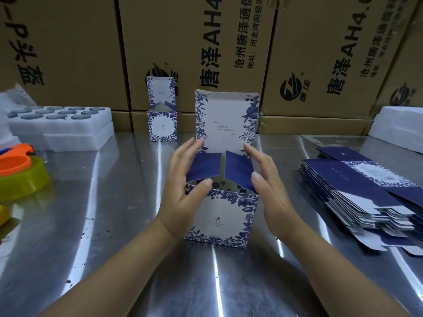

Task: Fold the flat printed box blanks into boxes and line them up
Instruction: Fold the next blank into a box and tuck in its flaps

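Head view, nearest first: what are the hands doing?
— Both are spread flat with straight fingers, palms facing each other across the open box [219, 216]. The left hand [190, 186] lies against its left blue flap, thumb at the front rim. The right hand [267, 186] is at the right flap; whether it touches, I cannot tell.
And the open box itself?
— Upright on the steel worktop [137, 225], lid panel standing straight up at the back, two side flaps slanting inward.
What's beside it?
— Right of the open box, apart from it, a fanned stack of flat blanks [357, 188]. Left of it, well apart, a yellow-green tape roll [25, 181] with an orange holder.
Farther back?
— Behind the open box to the left, white foam trays [61, 129] with round hollows; more white foam [402, 126] behind it to the right. A second folded box [163, 124] stands behind and slightly left, lid also up, in front of the brown cartons [183, 42] that wall off the back
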